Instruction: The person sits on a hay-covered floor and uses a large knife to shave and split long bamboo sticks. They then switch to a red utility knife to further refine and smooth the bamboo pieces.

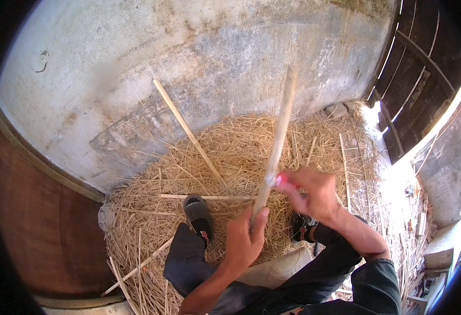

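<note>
Nearest the cam: person's legs in dark trousers (pixel 314 283), knees bent, w/ a pale sack-like thing (pixel 277 270) lying between them. Left foot in a dark sandal (pixel 198 212) planted on the straw; right sandal (pixel 301 226) mostly hidden behind the right forearm.

Left hand (pixel 243 241) comes up from the lower edge, fingers closed round the lower end of a long pale stick (pixel 277 142), thumb up along it. The stick rises from that grip, tilted slightly right, top end blurred against the wall.

Right hand (pixel 312 194) sits just above and right of the left one, right at the stick. Fingers curled shut on a small red-pink-handled tool (pixel 283 181), which meets the stick just above the left-hand grip. Blade or tip of the tool: can't tell, too blurred.

Beyond the hands: thick heap of dry straw and shavings (pixel 241 147) covering the floor. Several other thin sticks lie on it: one long one (pixel 191 136) leaning diagonally from the wall down to the middle of the heap, one flat (pixel 204 197) just past the left sandal, one (pixel 136 270) at lower left near the trouser leg.

Far: stained grey concrete wall (pixel 188 52) behind the heap. Brown wooden panel (pixel 46 220) at left. Dark slatted wooden door (pixel 414 68) at upper right, w/ bright sunlit ground and more scraps (pixel 414 220) below it.
</note>
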